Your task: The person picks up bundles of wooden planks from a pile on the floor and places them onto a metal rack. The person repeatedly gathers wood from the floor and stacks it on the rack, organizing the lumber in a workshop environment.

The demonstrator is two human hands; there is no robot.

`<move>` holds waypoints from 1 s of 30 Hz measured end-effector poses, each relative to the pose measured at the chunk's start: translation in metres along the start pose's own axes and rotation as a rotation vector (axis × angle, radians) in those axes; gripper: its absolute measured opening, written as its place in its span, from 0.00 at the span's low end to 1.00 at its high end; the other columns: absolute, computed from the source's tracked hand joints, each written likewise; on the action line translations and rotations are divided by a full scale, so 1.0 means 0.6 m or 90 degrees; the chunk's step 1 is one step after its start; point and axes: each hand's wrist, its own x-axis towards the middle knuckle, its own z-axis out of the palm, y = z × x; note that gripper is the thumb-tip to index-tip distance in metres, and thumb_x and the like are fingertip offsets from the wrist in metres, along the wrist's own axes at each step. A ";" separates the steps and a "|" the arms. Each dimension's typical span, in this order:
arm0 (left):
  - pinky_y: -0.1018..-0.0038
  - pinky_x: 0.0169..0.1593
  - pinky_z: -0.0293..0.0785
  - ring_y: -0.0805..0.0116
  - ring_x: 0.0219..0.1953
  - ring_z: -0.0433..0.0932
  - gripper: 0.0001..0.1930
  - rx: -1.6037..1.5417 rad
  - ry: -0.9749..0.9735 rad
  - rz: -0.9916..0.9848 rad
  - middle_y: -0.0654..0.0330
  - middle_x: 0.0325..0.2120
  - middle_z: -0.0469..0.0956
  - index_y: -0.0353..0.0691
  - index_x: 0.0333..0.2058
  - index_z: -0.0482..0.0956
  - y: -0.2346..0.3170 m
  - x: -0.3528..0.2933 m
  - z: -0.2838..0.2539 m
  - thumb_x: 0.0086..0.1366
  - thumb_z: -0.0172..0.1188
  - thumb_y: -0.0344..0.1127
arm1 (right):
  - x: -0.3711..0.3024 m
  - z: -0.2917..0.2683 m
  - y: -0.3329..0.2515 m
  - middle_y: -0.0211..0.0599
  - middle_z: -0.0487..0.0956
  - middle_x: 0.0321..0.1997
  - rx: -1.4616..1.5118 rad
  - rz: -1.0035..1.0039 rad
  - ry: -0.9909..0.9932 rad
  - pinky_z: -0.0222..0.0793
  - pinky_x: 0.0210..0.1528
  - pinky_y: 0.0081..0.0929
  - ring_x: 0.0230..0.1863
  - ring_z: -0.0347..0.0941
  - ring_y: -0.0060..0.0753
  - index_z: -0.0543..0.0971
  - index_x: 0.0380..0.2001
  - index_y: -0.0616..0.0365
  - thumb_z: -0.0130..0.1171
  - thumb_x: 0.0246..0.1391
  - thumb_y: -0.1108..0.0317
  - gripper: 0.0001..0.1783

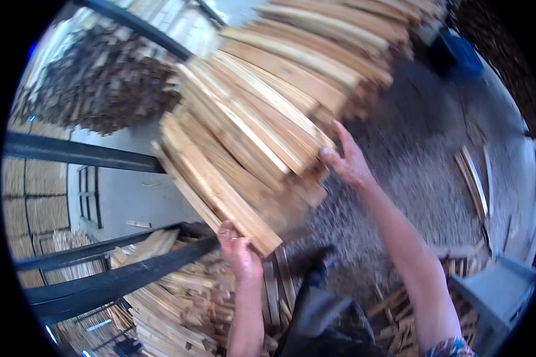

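Note:
A heap of long, pale wooden boards [262, 119] lies slanting in front of me, their near ends uneven. My left hand [242, 253] is closed around the near end of one board [223, 187] at the heap's left side. Another thin strip lies along that board's left edge. At the right, my right hand [351, 163] has its thumb and forefinger apart, against the boards' ends. Its other fingers are mostly hidden behind the hand.
Dark metal bars [83, 153] cross the left side. Loose wood pieces [184, 297] are piled below them, and a stack of lumber [95, 83] stands at the far left. A grey metal stand [500, 291] is at the lower right; a blue bin [461, 56] sits farther back.

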 end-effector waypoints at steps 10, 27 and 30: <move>0.70 0.52 0.71 0.61 0.48 0.67 0.30 0.203 -0.080 -0.083 0.52 0.45 0.66 0.36 0.47 0.62 -0.016 -0.276 -0.198 0.38 0.43 0.19 | -0.842 -0.336 0.258 0.41 0.76 0.35 -0.069 0.594 0.088 0.66 0.43 0.25 0.39 0.72 0.29 0.71 0.43 0.64 0.55 0.47 0.63 0.21; 0.67 0.45 0.68 0.63 0.43 0.68 0.22 0.941 -0.131 -0.405 0.50 0.46 0.66 0.37 0.52 0.59 -0.210 -0.587 -0.400 0.58 0.51 0.31 | -1.501 -0.320 0.231 0.46 0.73 0.46 0.064 0.908 0.275 0.64 0.50 0.34 0.48 0.69 0.41 0.69 0.47 0.62 0.53 0.48 0.55 0.27; 0.81 0.34 0.68 0.76 0.34 0.71 0.21 0.814 -0.408 -0.404 0.61 0.37 0.72 0.40 0.48 0.64 -0.328 -0.573 -0.311 0.57 0.57 0.35 | -1.477 -0.304 0.290 0.46 0.71 0.49 0.087 0.928 0.299 0.64 0.50 0.33 0.50 0.68 0.41 0.67 0.50 0.61 0.53 0.48 0.55 0.29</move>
